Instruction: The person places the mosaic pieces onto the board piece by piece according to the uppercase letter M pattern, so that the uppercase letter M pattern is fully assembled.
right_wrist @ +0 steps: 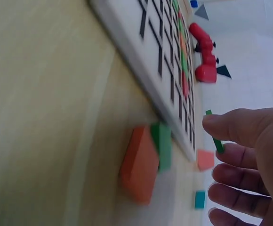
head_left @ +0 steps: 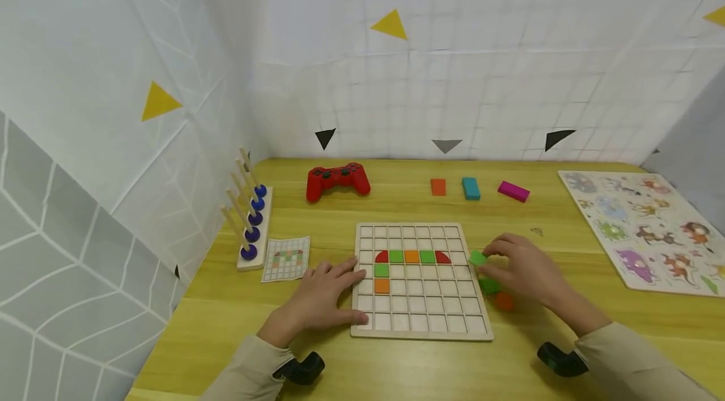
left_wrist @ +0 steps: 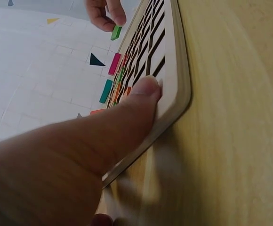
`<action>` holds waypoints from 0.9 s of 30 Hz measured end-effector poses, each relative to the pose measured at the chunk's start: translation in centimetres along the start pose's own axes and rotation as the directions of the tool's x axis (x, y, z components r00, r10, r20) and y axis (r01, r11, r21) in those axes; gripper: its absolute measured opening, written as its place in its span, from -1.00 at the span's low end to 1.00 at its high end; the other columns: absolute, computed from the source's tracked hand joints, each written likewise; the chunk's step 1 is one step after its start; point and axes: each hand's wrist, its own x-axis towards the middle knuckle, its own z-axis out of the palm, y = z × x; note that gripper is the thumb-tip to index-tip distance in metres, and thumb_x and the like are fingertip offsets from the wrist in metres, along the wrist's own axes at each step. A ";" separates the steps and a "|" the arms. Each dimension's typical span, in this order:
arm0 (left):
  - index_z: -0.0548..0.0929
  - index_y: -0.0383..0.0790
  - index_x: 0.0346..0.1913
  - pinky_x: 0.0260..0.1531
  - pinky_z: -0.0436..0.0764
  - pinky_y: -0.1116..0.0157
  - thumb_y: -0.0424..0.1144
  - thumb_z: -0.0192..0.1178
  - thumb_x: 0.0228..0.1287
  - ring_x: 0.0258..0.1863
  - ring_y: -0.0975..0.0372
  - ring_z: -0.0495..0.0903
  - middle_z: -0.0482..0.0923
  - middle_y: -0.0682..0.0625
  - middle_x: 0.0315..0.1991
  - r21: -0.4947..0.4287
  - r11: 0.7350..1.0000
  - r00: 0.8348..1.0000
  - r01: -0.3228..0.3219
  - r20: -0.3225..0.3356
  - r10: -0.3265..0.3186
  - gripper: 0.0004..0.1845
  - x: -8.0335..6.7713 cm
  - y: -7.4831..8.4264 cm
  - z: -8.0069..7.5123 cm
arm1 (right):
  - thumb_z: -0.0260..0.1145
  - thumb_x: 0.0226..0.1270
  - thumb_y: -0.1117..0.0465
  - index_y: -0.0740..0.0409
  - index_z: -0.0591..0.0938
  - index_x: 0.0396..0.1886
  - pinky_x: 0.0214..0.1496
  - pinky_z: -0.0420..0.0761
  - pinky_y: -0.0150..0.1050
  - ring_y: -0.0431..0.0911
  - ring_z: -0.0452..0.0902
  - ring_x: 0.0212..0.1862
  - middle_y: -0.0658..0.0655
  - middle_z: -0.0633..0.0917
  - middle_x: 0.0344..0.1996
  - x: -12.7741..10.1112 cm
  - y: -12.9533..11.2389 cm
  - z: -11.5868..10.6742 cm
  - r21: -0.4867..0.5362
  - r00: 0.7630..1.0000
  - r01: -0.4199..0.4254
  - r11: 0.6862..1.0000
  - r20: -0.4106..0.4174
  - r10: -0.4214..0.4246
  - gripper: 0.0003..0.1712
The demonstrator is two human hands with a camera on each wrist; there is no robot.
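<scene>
A wooden grid board (head_left: 426, 323) lies on the table, with red, green and orange tiles set along one row and down its left side. My left hand (head_left: 324, 298) rests on the board's left edge, fingers spread, the thumb pressing near the front corner in the left wrist view. Just beyond the board's right edge, my right hand (head_left: 523, 267) pinches a green tile (head_left: 477, 257) between thumb and index finger. Below that hand, another green tile (head_left: 489, 286) and an orange-red tile (right_wrist: 140, 165) lie on the table beside the board.
Left of the board are a pattern card (head_left: 286, 259) and a peg stand (head_left: 262, 243) with blue rings. Behind lie a red game controller (head_left: 338, 180), an orange tile (head_left: 438, 187), a blue block (head_left: 471, 189) and a magenta block (head_left: 514, 191). An animal puzzle board (head_left: 651, 231) lies right.
</scene>
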 end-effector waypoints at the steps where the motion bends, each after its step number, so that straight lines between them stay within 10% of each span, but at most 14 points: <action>1: 0.36 0.12 0.45 -0.02 0.31 0.09 0.39 0.24 0.11 0.23 0.03 0.34 0.15 0.04 0.56 0.000 1.000 1.000 0.001 0.000 -0.001 -0.13 0.0 0.0 -0.1 | 0.51 0.13 0.09 0.09 0.74 -0.26 -0.09 0.60 0.05 0.05 0.59 -0.13 0.09 0.70 -0.22 0.3 -0.4 0.1 0.004 1.000 0.013 1.000 0.002 -0.013 -0.76; 27: 0.37 0.10 0.45 -0.04 0.31 0.09 0.39 0.24 0.11 0.23 0.03 0.33 0.15 0.03 0.55 0.017 1.000 1.000 0.007 0.002 -0.007 -0.14 -0.1 0.3 -0.1 | 0.54 0.08 0.11 0.12 0.82 -0.27 -0.25 0.55 -0.27 -0.16 0.47 -0.28 0.01 0.64 -0.34 3.7 -6.5 4.7 0.006 0.970 0.245 0.970 0.010 -0.245 -0.76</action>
